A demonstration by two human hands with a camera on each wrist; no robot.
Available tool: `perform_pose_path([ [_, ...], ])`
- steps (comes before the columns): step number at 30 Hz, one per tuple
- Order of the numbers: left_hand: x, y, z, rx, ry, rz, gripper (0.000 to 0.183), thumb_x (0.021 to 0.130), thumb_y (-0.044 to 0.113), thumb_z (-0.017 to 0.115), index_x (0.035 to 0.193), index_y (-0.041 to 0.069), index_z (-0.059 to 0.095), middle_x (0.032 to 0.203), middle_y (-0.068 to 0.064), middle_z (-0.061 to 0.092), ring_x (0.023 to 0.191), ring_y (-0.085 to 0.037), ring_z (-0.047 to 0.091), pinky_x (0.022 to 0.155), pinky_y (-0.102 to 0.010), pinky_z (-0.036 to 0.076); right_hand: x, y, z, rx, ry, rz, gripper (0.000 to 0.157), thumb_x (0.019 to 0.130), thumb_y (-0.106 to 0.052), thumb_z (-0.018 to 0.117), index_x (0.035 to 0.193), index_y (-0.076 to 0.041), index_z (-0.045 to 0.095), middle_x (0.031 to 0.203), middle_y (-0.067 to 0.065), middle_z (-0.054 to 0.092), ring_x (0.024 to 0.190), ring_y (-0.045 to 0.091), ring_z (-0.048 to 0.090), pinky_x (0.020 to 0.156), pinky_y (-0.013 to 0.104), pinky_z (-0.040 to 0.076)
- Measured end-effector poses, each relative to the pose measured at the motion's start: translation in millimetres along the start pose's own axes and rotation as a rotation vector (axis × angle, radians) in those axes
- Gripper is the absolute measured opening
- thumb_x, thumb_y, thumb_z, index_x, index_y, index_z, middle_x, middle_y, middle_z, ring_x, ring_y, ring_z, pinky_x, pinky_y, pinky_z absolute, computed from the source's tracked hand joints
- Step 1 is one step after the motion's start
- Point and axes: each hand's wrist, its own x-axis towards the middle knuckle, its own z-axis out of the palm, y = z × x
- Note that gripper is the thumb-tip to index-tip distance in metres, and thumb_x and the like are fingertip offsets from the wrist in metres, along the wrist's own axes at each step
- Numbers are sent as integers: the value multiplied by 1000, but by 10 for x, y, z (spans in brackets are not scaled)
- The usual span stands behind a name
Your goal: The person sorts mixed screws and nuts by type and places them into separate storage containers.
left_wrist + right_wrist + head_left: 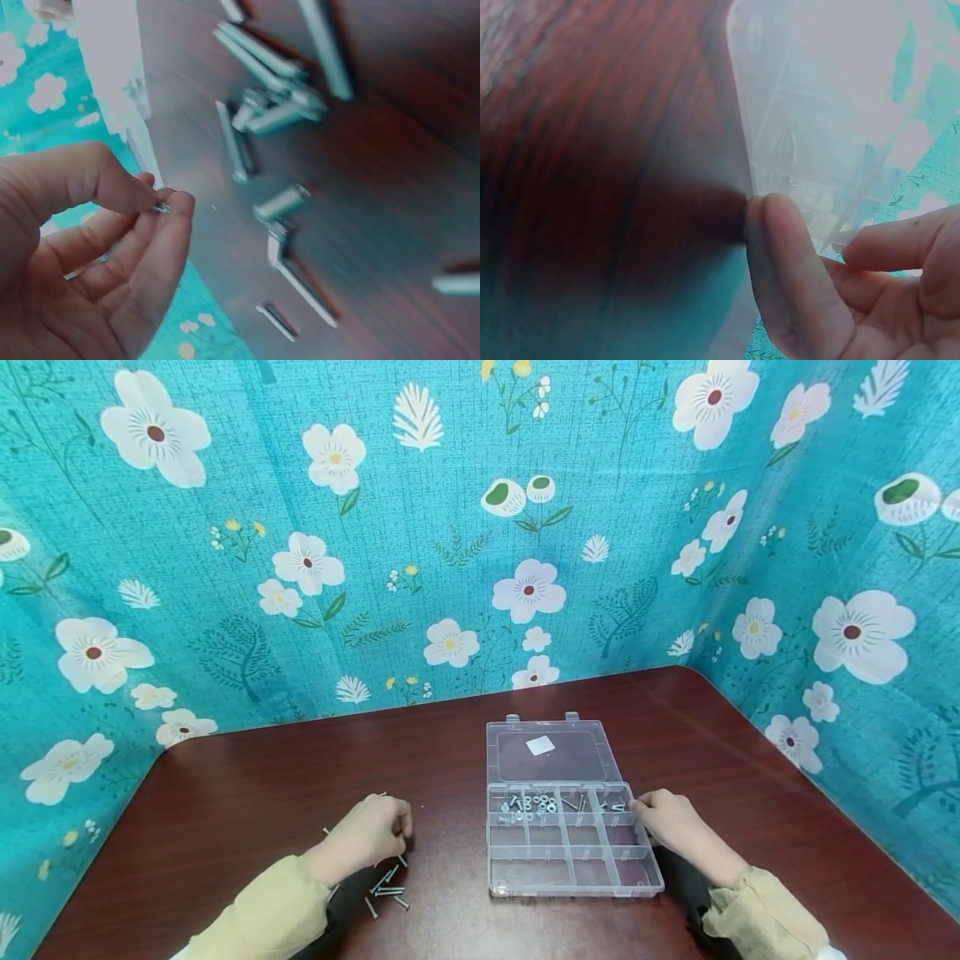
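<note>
My left hand (363, 835) is over the loose screws (387, 891) on the left of the table. Its thumb and index fingertip pinch a small metal piece (161, 206), mostly hidden by the fingers; I cannot tell its exact kind. Below it, several silver screws lie scattered, some crossing one another. To the right lies a clear plastic compartment box (576, 891), its lid (551, 764) folded back. White nuts (542, 802) and screws (573, 804) sit in its far row of compartments. My right hand (672, 821) grips the box's right side wall (761, 82), fingertips against it and thumb at its edge.
The dark reddish-brown table (262, 793) reaches back to a turquoise floral curtain (450, 577), which also hangs along the left and right sides. A small white label (540, 745) is on the lid. The box's nearer compartments (528, 871) face me.
</note>
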Motion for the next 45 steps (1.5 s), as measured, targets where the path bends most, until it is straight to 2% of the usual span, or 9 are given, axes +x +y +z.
perform_pose_path([
  [4,107,102,37,16,14,98,14,66,-3,57,69,10,60,57,9,46,50,-4,37,47,-21,35,5,6,8,13,-6,10,31,91,-10,43,95,17,59,74,12,60,64,21,62,55,33,52],
  [8,208,198,88,46,32,168,13,66,-2,60,68,10,62,61,9,48,53,-4,39,50,-21,37,6,13,18,27,-11,10,31,90,-10,43,95,17,59,74,12,59,64,20,62,56,32,52],
  [12,314,308,125,75,40,209,13,68,-2,62,69,11,63,63,8,52,56,-5,42,52,-20,38,4,11,12,31,-11,11,31,90,-10,43,95,17,58,73,11,58,64,20,61,57,33,52],
  [17,446,510,135,65,38,260,13,70,-3,63,70,9,65,65,6,56,58,-6,45,54,-19,40,6,14,9,32,-9,12,31,91,-10,43,95,17,58,72,11,58,65,20,61,57,33,52],
  [22,573,713,137,98,4,326,16,73,-3,63,71,12,66,68,7,59,61,-4,46,57,-16,41,3,25,18,32,-3,11,31,90,-9,43,94,17,59,73,11,58,66,20,61,56,32,52],
  [27,703,878,115,162,-46,434,21,75,-6,60,75,13,68,72,8,60,66,-3,49,61,-14,42,-2,11,13,15,8,-1,31,89,-9,43,93,17,59,75,13,59,69,22,61,56,32,52],
  [33,850,1032,56,239,-89,557,26,76,-9,56,81,12,70,78,7,63,74,-4,54,69,-14,44,-9,-10,3,8,6,-5,30,89,-9,43,91,16,60,70,9,58,66,20,60,56,32,52],
  [40,1021,1170,7,266,-155,612,23,80,-6,56,82,11,70,77,6,61,71,-4,51,66,-10,40,-4,-26,-5,-6,-3,-1,31,90,-9,43,94,17,59,71,10,59,65,21,61,56,33,52],
  [45,1120,1259,18,264,-152,671,22,81,-5,56,83,11,70,78,6,62,72,-4,52,67,-10,39,5,-14,-5,-21,-10,-3,32,90,-10,43,96,17,59,73,11,60,67,21,61,57,33,52],
])
